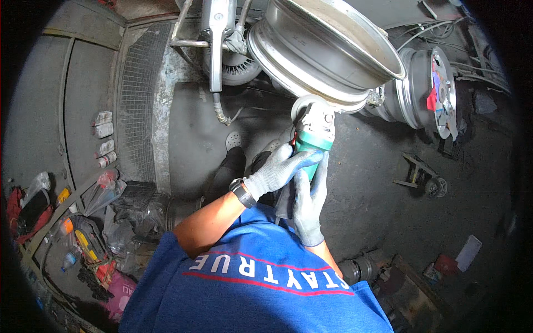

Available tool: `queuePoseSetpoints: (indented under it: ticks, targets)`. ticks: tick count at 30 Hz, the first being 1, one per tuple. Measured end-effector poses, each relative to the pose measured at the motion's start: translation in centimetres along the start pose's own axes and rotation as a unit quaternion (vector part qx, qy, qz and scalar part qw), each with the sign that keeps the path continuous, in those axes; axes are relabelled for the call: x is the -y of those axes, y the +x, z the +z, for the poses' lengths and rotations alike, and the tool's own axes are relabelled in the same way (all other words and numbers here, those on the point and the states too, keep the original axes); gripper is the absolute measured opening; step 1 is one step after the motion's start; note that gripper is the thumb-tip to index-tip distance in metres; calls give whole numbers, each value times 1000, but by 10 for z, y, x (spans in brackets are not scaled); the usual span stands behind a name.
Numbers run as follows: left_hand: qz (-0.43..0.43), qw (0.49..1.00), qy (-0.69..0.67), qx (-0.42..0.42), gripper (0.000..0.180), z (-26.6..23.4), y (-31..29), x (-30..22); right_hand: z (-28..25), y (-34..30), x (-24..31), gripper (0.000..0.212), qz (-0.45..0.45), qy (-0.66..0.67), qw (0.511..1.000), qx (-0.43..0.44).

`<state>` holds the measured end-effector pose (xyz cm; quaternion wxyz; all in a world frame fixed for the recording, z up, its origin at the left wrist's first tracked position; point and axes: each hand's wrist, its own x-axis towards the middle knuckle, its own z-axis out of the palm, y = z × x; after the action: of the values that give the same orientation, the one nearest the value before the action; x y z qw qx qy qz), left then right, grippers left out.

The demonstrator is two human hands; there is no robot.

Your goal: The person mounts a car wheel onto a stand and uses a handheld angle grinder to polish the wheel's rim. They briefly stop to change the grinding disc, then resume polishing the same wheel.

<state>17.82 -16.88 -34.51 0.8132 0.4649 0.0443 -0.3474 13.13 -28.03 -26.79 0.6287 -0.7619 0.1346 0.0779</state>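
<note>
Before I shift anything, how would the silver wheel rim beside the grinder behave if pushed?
The wheel rim is likely stiff: it looks metal. It's probably heavy, given its broad, deep barrel. Unless secured, it might roll on its round edge.

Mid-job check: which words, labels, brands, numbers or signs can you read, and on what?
Blue shirt: large white capitals between two red lines, legible but not copied here.
Pink bag: pale letters, partly in view, not copied here.
White containers: print too small to read.
Grinder, large wheel: no text I can make out.
</note>
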Motion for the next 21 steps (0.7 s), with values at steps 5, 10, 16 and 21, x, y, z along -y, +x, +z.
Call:
queuePoseSetpoints:
  ticks: [5,10,16,21]
  targets:
    - [70,996,20,-55,47,17,3,4,-7,-5,-5,72,19,3,1000,-20]
    - [62,997,37,-23,47,7,5,3,-6,-4,-7,72,14,-3,1000,-21]
    - [59,997,41,-34,47,9,6,7,-7,-5,-10,72,14,-24,999,-25]
    - [45,999,10,-10,47,7,9,11,-4,-3,-4,72,4,-22,999,-23]
